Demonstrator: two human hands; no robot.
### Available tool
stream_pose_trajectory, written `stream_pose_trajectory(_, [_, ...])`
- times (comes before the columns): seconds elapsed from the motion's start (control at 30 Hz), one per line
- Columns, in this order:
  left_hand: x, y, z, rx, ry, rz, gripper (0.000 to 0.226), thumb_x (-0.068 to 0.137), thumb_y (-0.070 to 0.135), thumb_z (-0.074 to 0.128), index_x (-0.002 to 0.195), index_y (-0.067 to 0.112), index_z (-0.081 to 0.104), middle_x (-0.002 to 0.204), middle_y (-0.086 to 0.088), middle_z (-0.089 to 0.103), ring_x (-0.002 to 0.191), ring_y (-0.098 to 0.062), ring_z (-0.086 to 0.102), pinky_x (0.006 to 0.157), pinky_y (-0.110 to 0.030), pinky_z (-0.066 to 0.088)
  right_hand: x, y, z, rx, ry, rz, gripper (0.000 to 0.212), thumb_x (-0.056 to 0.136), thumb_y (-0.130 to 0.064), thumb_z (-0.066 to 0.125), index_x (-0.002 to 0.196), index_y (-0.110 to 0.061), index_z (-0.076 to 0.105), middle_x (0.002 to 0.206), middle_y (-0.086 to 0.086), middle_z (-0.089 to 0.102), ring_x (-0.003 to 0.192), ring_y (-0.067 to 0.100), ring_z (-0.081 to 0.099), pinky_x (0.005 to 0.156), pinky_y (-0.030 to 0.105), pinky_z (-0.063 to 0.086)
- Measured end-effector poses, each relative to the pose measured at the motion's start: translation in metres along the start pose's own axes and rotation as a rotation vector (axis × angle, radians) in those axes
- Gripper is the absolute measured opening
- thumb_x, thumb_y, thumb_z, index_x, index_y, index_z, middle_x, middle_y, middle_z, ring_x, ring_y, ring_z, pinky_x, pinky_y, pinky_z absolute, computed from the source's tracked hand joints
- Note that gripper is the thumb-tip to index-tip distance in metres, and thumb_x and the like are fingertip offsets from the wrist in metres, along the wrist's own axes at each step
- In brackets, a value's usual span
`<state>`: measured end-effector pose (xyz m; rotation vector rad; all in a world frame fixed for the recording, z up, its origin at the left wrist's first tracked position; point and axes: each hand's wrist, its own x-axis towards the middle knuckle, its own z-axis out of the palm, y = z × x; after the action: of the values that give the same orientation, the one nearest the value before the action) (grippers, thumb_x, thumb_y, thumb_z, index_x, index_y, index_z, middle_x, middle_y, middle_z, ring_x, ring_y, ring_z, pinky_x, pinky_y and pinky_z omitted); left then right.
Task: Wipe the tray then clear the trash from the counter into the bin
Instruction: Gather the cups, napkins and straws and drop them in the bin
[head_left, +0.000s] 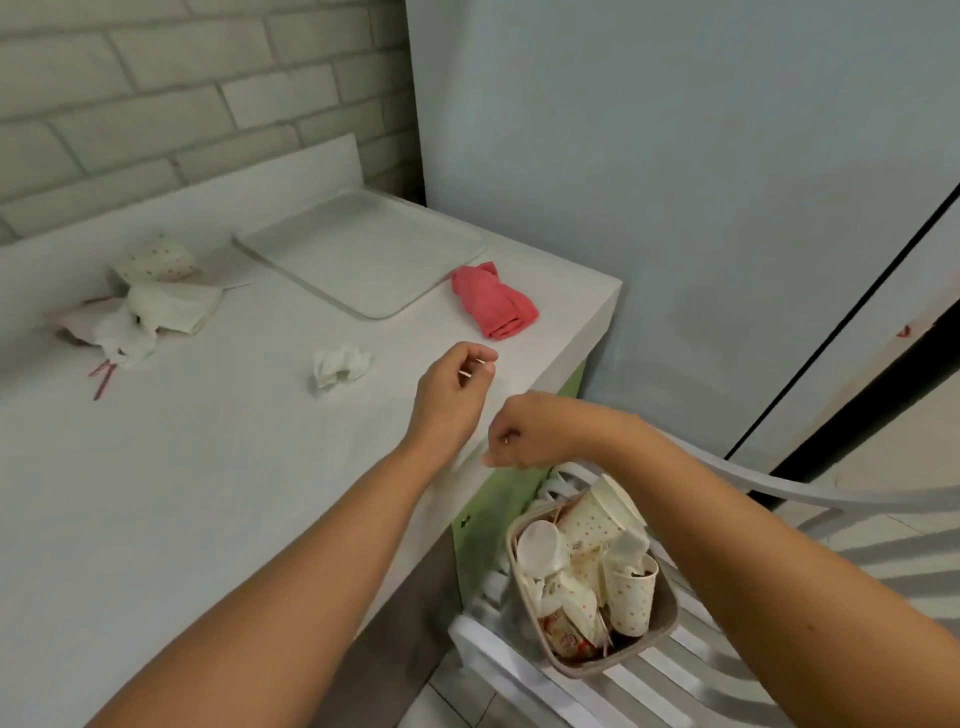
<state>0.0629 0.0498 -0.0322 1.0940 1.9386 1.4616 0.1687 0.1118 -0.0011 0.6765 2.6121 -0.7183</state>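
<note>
Two arms (291, 571) reach up from the bottom. The left hand (454, 387) pinches a thin stick (469, 371) mid-frame; the right hand (527, 434) is curled, and I cannot tell if it holds anything. The full bin (665, 623) sits lower right, the tray (363, 254) upper middle on the counter (208, 467).

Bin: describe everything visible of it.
The bin is a small beige tub, squarish with rounded corners and a thick rim, plastic by its look. It stands on the white slatted chair beside the counter, heaped with dotted paper cups, white cups and a red wrapper.
</note>
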Motion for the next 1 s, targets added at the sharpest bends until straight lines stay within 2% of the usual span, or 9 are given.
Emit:
stream_pose_trajectory(0.07, [0.008, -0.005, -0.026, 0.064, 0.091, 0.01, 0.014, 0.093, 0.013, 0.051, 0.099, 0.017, 0.062, 0.097, 0.003, 0.057, 0.077, -0.004, 0.051, 0.069, -0.009, 0.039, 0.024, -0.019, -0.008, -0.024, 0.124, -0.032, 0.024, 0.092, -0.032, 0.055, 0.096, -0.012, 0.067, 0.088, 0.001, 0.059, 0.084, 0.021, 0.056, 0.075, 0.031, 0.045])
stream_pose_trajectory(0.13, [0.016, -0.012, -0.051, 0.131, 0.161, -0.016, 0.015, 0.092, 0.012, 0.051, 0.102, 0.014, 0.062, 0.105, 0.001, 0.052, 0.08, -0.003, 0.05, 0.069, -0.007, 0.038, 0.049, -0.037, -0.01, -0.039, 0.212, -0.047, 0.03, 0.092, -0.03, 0.056, 0.115, -0.013, 0.062, 0.106, 0.004, 0.057, 0.098, 0.023, 0.054, 0.081, 0.029, 0.042])
stream_pose_trajectory(0.2, [0.021, -0.02, -0.077, 0.195, 0.212, -0.065, 0.018, 0.092, 0.012, 0.051, 0.106, 0.014, 0.061, 0.11, 0.0, 0.046, 0.083, -0.011, 0.05, 0.074, -0.013, 0.037, 0.072, -0.054, -0.01, -0.002, 0.263, -0.04, 0.041, 0.091, -0.028, 0.057, 0.13, -0.016, 0.051, 0.123, 0.008, 0.046, 0.107, 0.026, 0.054, 0.089, 0.033, 0.043])
stream_pose_trajectory(0.3, [0.03, -0.034, -0.116, 0.235, 0.264, -0.128, 0.017, 0.092, 0.011, 0.051, 0.106, 0.015, 0.059, 0.112, 0.0, 0.038, 0.091, -0.017, 0.051, 0.083, -0.023, 0.04, 0.105, -0.078, -0.009, 0.007, 0.297, 0.007, 0.057, 0.09, -0.026, 0.058, 0.141, -0.022, 0.034, 0.133, 0.011, 0.032, 0.11, 0.032, 0.054, 0.088, 0.037, 0.046])
stream_pose_trajectory(0.5, [0.046, -0.061, -0.186, 0.34, 0.301, -0.167, 0.019, 0.091, 0.009, 0.051, 0.107, 0.016, 0.057, 0.113, 0.001, 0.033, 0.094, -0.016, 0.046, 0.082, -0.02, 0.035, 0.153, -0.117, -0.011, -0.017, 0.307, 0.104, 0.068, 0.088, -0.038, 0.059, 0.145, -0.027, 0.025, 0.145, 0.013, 0.019, 0.119, 0.037, 0.047, 0.09, 0.04, 0.044])
stream_pose_trajectory(0.67, [0.065, -0.084, -0.233, 0.459, 0.299, -0.192, 0.025, 0.09, 0.004, 0.051, 0.113, 0.012, 0.056, 0.128, -0.009, 0.035, 0.108, -0.025, 0.047, 0.081, -0.023, 0.035, 0.177, -0.137, -0.009, -0.116, 0.264, 0.136, 0.056, 0.091, -0.039, 0.053, 0.143, -0.028, 0.033, 0.139, 0.011, 0.028, 0.124, 0.033, 0.039, 0.09, 0.036, 0.042])
stream_pose_trajectory(0.83, [0.086, -0.102, -0.277, 0.702, 0.343, -0.233, 0.032, 0.088, 0.003, 0.051, 0.119, 0.01, 0.055, 0.135, -0.011, 0.034, 0.118, -0.031, 0.036, 0.09, -0.031, 0.035, 0.194, -0.153, 0.001, -0.265, 0.288, 0.083, 0.032, 0.098, -0.017, 0.044, 0.129, -0.012, 0.049, 0.127, 0.01, 0.044, 0.119, 0.026, 0.041, 0.085, 0.031, 0.043])
stream_pose_trajectory(0.9, [0.093, -0.11, -0.295, 0.806, 0.344, -0.27, 0.035, 0.088, 0.009, 0.052, 0.123, 0.014, 0.053, 0.139, -0.01, 0.031, 0.124, -0.032, 0.031, 0.096, -0.038, 0.035, 0.197, -0.157, 0.004, -0.302, 0.306, 0.079, 0.03, 0.094, -0.005, 0.046, 0.124, -0.008, 0.051, 0.123, 0.01, 0.047, 0.115, 0.025, 0.044, 0.078, 0.028, 0.04])
stream_pose_trajectory(1.0, [0.104, -0.121, -0.318, 0.905, 0.34, -0.306, 0.046, 0.088, 0.022, 0.058, 0.132, 0.019, 0.044, 0.146, -0.009, 0.025, 0.129, -0.032, 0.026, 0.102, -0.042, 0.031, 0.2, -0.164, 0.006, -0.327, 0.315, 0.069, 0.035, 0.088, 0.006, 0.045, 0.12, -0.004, 0.051, 0.121, 0.012, 0.048, 0.114, 0.026, 0.045, 0.078, 0.027, 0.04])
